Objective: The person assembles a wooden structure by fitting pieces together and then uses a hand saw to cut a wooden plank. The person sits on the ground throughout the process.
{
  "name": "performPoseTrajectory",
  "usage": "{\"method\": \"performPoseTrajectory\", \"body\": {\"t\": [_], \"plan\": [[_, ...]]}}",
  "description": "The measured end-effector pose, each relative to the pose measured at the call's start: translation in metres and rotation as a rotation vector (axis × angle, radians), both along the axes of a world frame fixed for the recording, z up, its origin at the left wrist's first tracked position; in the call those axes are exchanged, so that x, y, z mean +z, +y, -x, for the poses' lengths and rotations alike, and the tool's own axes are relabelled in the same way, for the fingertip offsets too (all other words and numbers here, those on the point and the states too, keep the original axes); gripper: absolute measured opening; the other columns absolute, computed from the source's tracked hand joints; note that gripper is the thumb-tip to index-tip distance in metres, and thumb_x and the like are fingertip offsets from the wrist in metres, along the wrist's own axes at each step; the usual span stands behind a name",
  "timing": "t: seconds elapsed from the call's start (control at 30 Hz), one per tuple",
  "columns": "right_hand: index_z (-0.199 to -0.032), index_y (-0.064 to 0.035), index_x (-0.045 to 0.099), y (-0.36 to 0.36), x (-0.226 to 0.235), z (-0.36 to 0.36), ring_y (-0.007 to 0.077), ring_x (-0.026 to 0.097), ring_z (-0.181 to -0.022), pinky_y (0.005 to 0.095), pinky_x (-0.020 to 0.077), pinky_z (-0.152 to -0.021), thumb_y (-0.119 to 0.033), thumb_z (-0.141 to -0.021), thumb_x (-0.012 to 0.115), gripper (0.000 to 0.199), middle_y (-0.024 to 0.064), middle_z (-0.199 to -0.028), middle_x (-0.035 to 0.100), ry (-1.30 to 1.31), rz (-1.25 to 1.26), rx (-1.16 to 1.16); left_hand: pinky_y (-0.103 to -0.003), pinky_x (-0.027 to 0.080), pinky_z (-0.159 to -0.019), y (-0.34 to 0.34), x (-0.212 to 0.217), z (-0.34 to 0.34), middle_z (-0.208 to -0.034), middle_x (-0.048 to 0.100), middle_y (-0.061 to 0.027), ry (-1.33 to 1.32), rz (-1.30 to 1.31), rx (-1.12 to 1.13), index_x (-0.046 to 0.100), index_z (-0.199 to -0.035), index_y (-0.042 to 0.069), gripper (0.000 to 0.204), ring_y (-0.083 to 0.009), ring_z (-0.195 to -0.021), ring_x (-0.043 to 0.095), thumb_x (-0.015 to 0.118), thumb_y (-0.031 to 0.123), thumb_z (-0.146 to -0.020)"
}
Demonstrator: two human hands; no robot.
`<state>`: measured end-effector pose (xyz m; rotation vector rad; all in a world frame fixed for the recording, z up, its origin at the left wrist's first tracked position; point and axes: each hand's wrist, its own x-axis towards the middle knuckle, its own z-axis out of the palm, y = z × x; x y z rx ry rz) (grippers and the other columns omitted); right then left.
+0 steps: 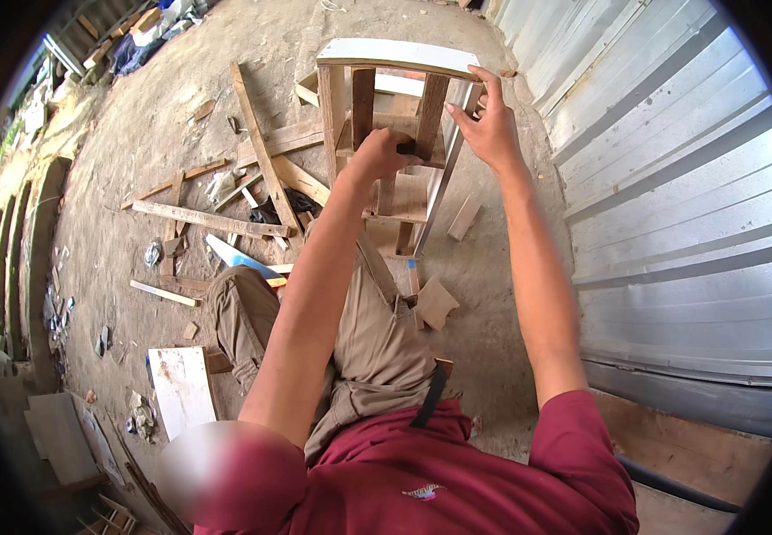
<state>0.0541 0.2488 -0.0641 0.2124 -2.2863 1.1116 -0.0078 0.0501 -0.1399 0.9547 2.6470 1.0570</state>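
A wooden shelf frame (377, 53) stands before me, with a curved white-faced top board, upright slats and lower shelves. My left hand (386, 153) reaches into its upper part between two slats. Those fingers are curled around something dark that I cannot make out, close to a crosspiece. At the top right corner, my right hand (493, 129) grips the frame, its index finger on the edge of the top board and its thumb against the side. Between my legs and the frame, a jagged piece of board (437, 303) lies on the floor.
Loose wooden strips (212, 217) and a handsaw (234, 257) lie to the left. A white board (182, 388) rests beside my knee. A small wood block (464, 217) sits right of the frame. Corrugated metal sheeting (671, 178) rises along the right side.
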Motion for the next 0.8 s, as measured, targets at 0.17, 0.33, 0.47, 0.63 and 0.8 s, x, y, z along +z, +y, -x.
{"method": "performPoseTrajectory", "body": {"t": [0.17, 0.33, 0.47, 0.63, 0.8], "plan": [[-0.140, -0.0164, 0.037, -0.004, 0.001, -0.008, 0.0288, 0.070, -0.074, 0.0398, 0.0518, -0.066, -0.017, -0.088, 0.072, 0.063, 0.0169, -0.089, 0.069, -0.003, -0.052, -0.058, -0.038, 0.047, -0.099, 0.004, 0.020, -0.010, -0.125, 0.064, -0.0196, -0.315, -0.503, 0.046, 0.055, -0.133, -0.006, 0.068, -0.0267, -0.116, 0.061, 0.067, 0.047, -0.092], [-0.139, -0.0163, 0.039, -0.018, 0.006, -0.019, 0.0284, 0.068, -0.075, 0.0395, 0.0515, -0.066, -0.013, -0.088, 0.072, 0.061, 0.0161, -0.095, 0.068, -0.042, 0.082, -0.004, -0.032, 0.047, -0.080, 0.049, 0.037, -0.023, -0.092, 0.066, -0.0115, -0.147, -0.975, 0.273, 0.064, -0.102, -0.007, 0.055, -0.0154, -0.089, 0.058, 0.058, 0.048, -0.098], [-0.140, -0.0151, 0.038, -0.018, 0.008, -0.024, 0.0352, 0.070, -0.095, 0.0412, 0.0542, -0.078, -0.010, -0.087, 0.070, 0.062, 0.0205, -0.107, 0.069, -0.045, 0.123, 0.032, -0.027, 0.042, -0.061, 0.073, 0.042, -0.011, -0.075, 0.059, -0.0034, -0.178, -1.171, 0.222, 0.060, -0.084, -0.002, 0.046, -0.0087, -0.071, 0.050, 0.058, 0.040, -0.100], [-0.140, -0.0138, 0.038, -0.024, 0.008, -0.027, 0.0360, 0.069, -0.097, 0.0416, 0.0545, -0.079, -0.008, -0.086, 0.070, 0.063, 0.0216, -0.109, 0.067, -0.030, 0.130, 0.031, -0.027, 0.047, -0.059, 0.066, 0.039, -0.007, -0.077, 0.062, -0.0041, -0.196, -1.179, 0.151, 0.063, -0.096, -0.003, 0.044, -0.0093, -0.067, 0.055, 0.056, 0.040, -0.102], [-0.140, -0.0145, 0.038, -0.018, 0.002, -0.021, 0.0289, 0.065, -0.071, 0.0405, 0.0497, -0.065, -0.008, -0.085, 0.071, 0.064, 0.0172, -0.091, 0.065, -0.015, 0.121, 0.020, -0.026, 0.047, -0.058, 0.072, 0.040, -0.008, -0.077, 0.062, -0.0033, -0.252, -1.210, 0.144, 0.063, -0.097, -0.003, 0.042, -0.0090, -0.067, 0.055, 0.056, 0.038, -0.102]]}}
